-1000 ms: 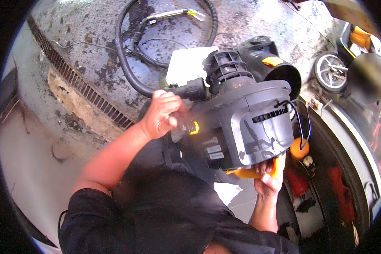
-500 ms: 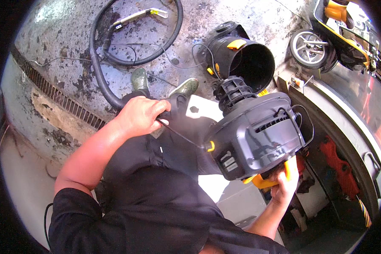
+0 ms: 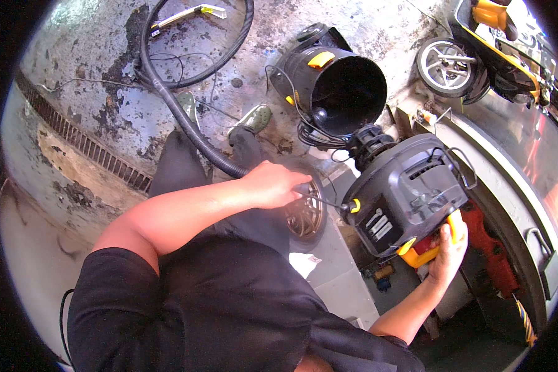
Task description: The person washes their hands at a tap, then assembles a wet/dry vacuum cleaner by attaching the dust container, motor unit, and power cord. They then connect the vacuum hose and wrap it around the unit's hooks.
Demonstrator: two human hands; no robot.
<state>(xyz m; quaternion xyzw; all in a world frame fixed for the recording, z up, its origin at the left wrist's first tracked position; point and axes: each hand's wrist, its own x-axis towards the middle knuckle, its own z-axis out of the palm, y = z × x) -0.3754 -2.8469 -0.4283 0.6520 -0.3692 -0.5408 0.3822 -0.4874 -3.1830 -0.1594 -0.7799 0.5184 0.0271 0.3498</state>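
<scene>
Being held up at the right, the black motor head [image 3: 409, 198] is gripped by its yellow handle [image 3: 418, 255], the right hand [image 3: 445, 257] wrapped around it; its filter cage [image 3: 369, 147] is just near of the open drum [image 3: 302, 73]. The thin cord [image 3: 326, 200] seems to be pinched in the closed left hand [image 3: 273, 185]; whether the hose [image 3: 187, 126] is gripped too cannot be told (its end is hidden by the forearm). The handle is best kept in a full grip, the cage carried clear of the drum's rim, and the cord left a little slack so that no strain is put on the yellow collar [image 3: 354, 205]. Compared with half a second ago, the left hand has been brought right, closer to the motor head, and the visible span of cord is shortened; a spoked wheel [image 3: 310, 217] is now uncovered beside that hand.
</scene>
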